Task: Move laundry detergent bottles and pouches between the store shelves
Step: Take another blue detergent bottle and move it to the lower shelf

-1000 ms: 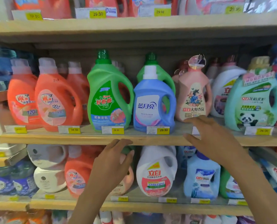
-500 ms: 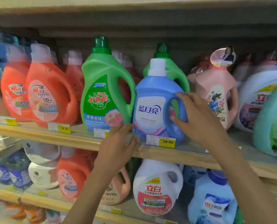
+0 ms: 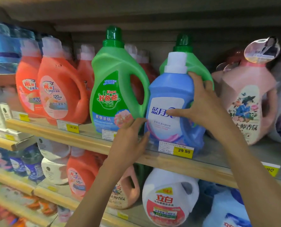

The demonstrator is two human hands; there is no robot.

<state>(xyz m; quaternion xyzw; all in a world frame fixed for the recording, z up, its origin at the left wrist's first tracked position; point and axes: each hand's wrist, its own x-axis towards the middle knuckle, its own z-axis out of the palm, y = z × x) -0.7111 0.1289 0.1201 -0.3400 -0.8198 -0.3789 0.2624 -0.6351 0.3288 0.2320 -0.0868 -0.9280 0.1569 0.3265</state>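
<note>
Head view. The blue bottle [image 3: 167,102] stands at the front edge of the middle shelf [image 3: 169,161], behind the yellow 29.90 price tag [image 3: 183,151]. It sits between the green bottle [image 3: 113,89], just beside it on the left, and the pink bottle [image 3: 244,102] on the right. A second green bottle [image 3: 195,66] stands right behind it.

Your right hand [image 3: 203,108] grips the blue bottle: thumb laid across the label, fingers curled round its upper right side. Your left hand [image 3: 130,141] is loosely spread and holds nothing, with its fingertips at the bottle's lower left corner.

Orange bottles [image 3: 62,89] fill the shelf's left end. A white bottle [image 3: 167,199] lies on the shelf below.
</note>
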